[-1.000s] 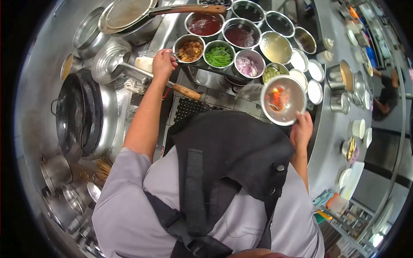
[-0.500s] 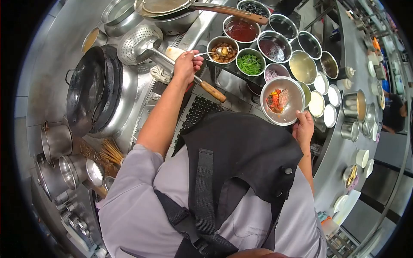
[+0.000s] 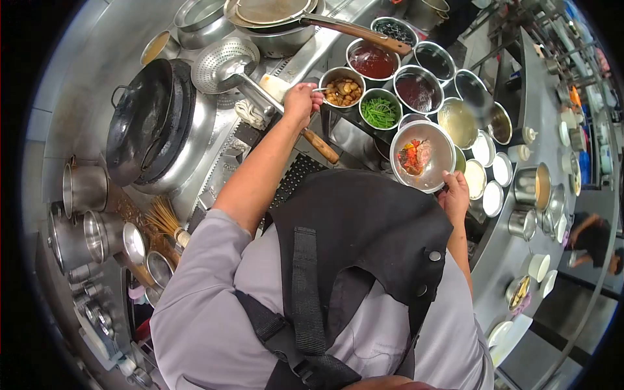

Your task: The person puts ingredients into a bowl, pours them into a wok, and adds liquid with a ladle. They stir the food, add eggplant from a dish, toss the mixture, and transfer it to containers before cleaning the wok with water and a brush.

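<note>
My left hand is closed around the thin handle of a metal spoon, at the left rim of a round pot. Brown chunks lie in this pot, and the spoon's bowl cannot be made out among them. My right hand grips the rim of a metal mixing bowl, tilted a little toward me. Inside the bowl are pink raw-looking meat and chopped red and orange pieces. Just behind the brown chunks' pot sits a pot of cut green vegetables.
A black wok stands on the stove at left. A ladle and a perforated skimmer lie near my left forearm. Several pots of sauces, one dark red, crowd ahead. Another person is at far right.
The spoon, earlier showing its bowl with a brown piece in it over the pot, is now mostly out of sight there. The mixing bowl stays in my right hand. The view has shifted slightly.
</note>
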Action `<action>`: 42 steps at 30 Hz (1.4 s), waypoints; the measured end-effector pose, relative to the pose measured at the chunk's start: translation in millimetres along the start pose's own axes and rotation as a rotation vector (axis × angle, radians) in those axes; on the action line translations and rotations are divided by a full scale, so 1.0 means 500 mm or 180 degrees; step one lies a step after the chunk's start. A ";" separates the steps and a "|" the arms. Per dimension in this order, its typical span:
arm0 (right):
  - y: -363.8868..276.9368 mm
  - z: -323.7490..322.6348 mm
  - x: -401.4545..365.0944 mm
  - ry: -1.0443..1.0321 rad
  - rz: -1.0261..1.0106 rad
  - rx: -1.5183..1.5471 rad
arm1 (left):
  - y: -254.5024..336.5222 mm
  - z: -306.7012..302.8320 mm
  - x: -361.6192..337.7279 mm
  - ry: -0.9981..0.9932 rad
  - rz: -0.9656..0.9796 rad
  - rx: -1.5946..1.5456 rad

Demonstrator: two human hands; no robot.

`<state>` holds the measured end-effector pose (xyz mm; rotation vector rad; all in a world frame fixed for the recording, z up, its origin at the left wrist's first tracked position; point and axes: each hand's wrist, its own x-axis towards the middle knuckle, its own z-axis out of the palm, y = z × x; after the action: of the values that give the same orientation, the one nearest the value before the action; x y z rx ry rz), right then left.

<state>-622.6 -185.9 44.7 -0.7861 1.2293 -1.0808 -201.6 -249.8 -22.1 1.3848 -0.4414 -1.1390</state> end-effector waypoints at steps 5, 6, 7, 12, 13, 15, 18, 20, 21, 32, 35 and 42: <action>-0.010 -0.013 0.038 -0.0247 0.0156 0.0266 | 0.000 -0.006 -0.040 0.0020 -0.0221 -0.0206; -0.012 -0.021 0.052 -0.0278 0.0165 0.0269 | -0.005 -0.003 -0.046 0.0003 -0.0230 -0.0220; -0.007 -0.033 0.067 -0.0389 0.0081 0.0232 | -0.009 -0.002 -0.051 0.0032 -0.0220 -0.0215; -0.019 -0.020 0.109 -0.0402 0.0233 0.0143 | 0.006 -0.025 -0.084 0.0244 -0.0131 -0.0692; -0.026 -0.005 0.112 -0.0304 0.0210 0.0092 | 0.017 -0.032 -0.093 0.0264 -0.0072 -0.0780; -0.043 0.030 0.122 -0.0225 0.0195 0.0063 | 0.056 -0.033 -0.127 0.0277 0.0058 -0.0853; -0.037 0.064 0.184 -0.0462 0.0121 -0.0586 | 0.130 -0.011 -0.195 0.0047 0.0428 -0.0675; -0.054 0.111 0.194 -0.0702 0.0074 -0.0548 | 0.171 0.047 -0.257 -0.0114 0.0589 0.0061; -0.026 0.121 0.224 -0.0737 0.0085 -0.0517 | 0.170 0.076 -0.285 -0.0269 0.0768 0.0771; -0.002 0.149 0.242 -0.1098 0.0609 0.0223 | 0.149 0.114 -0.363 -0.0111 0.3178 0.2676; 0.012 0.125 0.257 -0.1102 0.0560 0.0289 | 0.151 0.118 -0.347 0.0496 0.2533 0.2438; -0.048 0.035 0.214 -0.0928 0.0452 0.0135 | 0.020 0.113 -0.109 0.0650 0.1233 0.2004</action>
<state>-611.7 -295.8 34.4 -0.7812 0.9958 -0.8408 -268.3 -237.0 18.6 1.8308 -0.9258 -0.5448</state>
